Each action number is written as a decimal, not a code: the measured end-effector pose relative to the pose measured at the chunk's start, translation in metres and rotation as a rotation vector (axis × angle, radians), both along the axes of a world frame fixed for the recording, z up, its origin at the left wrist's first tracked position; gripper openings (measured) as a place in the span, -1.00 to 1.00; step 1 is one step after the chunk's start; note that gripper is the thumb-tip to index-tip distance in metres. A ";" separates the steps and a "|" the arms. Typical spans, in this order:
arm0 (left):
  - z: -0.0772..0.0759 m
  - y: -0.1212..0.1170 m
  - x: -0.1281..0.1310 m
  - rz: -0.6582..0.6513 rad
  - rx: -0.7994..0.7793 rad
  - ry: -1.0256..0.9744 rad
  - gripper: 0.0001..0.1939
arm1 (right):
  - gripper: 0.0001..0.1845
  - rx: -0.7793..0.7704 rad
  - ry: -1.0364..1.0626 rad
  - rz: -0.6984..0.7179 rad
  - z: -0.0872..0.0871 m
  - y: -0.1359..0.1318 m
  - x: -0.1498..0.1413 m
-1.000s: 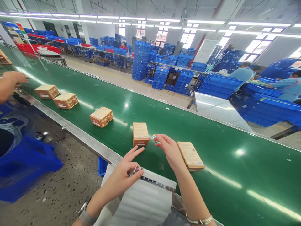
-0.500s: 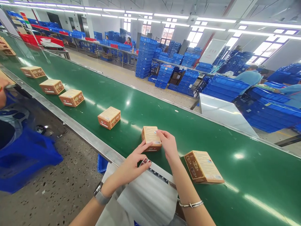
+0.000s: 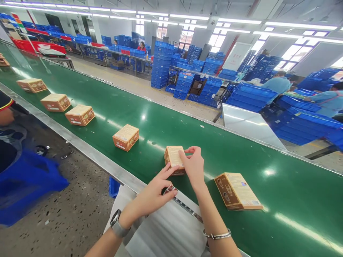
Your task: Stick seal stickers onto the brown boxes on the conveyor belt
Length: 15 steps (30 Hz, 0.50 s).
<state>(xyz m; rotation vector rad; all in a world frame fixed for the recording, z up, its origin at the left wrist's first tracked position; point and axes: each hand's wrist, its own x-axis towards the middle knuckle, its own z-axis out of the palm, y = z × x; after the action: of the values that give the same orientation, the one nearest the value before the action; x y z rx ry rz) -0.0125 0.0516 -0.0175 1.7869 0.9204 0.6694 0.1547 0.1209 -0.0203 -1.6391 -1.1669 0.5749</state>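
Observation:
A small brown-and-cream cardboard box (image 3: pixel 173 154) lies on the green conveyor belt in front of me. My right hand (image 3: pixel 193 164) is at its right side, fingers curled, the thumb pressed on the printed top. What lies under the thumb is hidden. My left hand (image 3: pixel 157 191) reaches in from the left, its fingertips on the near edge of the box. Between its thumb and fingers is a white sheet (image 3: pixel 166 232) with a dark, patterned edge and a small red-and-white corner. Another box (image 3: pixel 238 191), bearing a small blue-and-red sticker, sits to the right.
Several similar boxes, including one nearby (image 3: pixel 125 137), are spaced along the belt (image 3: pixel 268 200) to the left. A metal rail (image 3: pixel 88 153) borders the near side. At left, a person's arm (image 3: pixel 5 116) shows beside blue plastic (image 3: pixel 34 185). Blue crates (image 3: pixel 162 64) are stacked beyond the belt.
The small sticker seen at my right fingertips is now out of sight, and the thumb presses on the box top. The view has shifted slightly; my left fingertips stay on the box.

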 end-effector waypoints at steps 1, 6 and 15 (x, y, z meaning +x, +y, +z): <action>-0.001 0.000 0.001 -0.009 0.001 -0.003 -0.67 | -0.63 0.002 -0.010 -0.021 -0.001 0.002 0.003; -0.003 -0.006 0.005 0.008 0.024 -0.003 -0.66 | -0.68 0.012 -0.042 -0.035 0.001 0.006 0.024; 0.002 -0.033 0.003 0.307 -0.246 -0.179 -0.52 | -0.81 0.240 -0.242 0.362 0.031 -0.096 0.019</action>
<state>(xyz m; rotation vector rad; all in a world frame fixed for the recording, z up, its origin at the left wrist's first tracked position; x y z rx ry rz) -0.0098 0.0185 -0.0156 1.3590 1.1131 0.8554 0.1738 0.0249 0.0112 -1.3246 -1.6636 0.4465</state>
